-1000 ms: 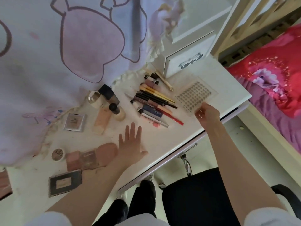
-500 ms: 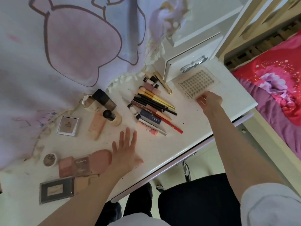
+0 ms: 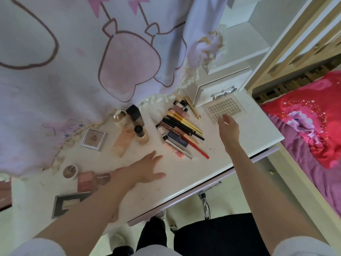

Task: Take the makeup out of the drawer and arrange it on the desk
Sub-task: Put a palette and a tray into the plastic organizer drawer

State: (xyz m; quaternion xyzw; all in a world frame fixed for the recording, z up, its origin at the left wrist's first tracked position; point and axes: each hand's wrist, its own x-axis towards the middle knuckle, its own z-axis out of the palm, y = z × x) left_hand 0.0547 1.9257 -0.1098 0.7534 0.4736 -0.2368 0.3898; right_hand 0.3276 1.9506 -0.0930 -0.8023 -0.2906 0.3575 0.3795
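White and glossy, the desk carries makeup spread in loose groups. At its far right corner lies a flat clear sheet of small grey dots in rows, set against a small white drawer unit with a bow-shaped metal handle. The right hand hangs just in front of the sheet, fingers relaxed and slightly apart, holding nothing; whether it touches the sheet cannot be told. Left of it, slim pencils and brushes in black, yellow, red and pink lie side by side in a slanted bundle. Further left sit a peach tube, a round-capped foundation bottle and a square mirrored compact. The left hand rests flat on the desk, fingers straight and spread, beside pink blush palettes. A pale curtain with pink heart prints hangs behind.
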